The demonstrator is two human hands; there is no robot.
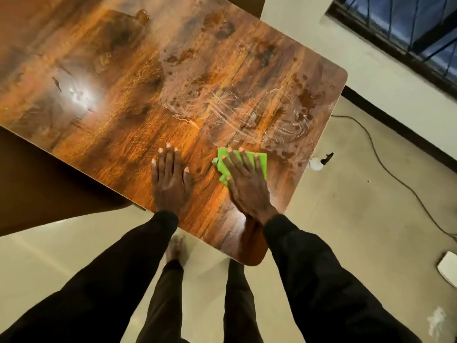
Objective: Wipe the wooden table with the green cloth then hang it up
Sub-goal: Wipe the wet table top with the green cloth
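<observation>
On wooden table (118,100), right hand (247,184) flat on green cloth (259,160), left hand (170,179) beside

Flat on smeared wooden table (123,125) — green cloth (262,167), seemingly folded.

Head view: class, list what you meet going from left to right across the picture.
Bright glare on the tabletop → left hand → green cloth pressed under the right hand → white object on the floor.

No text, label, brand, number or sign can be read anywhere in the head view.
</observation>
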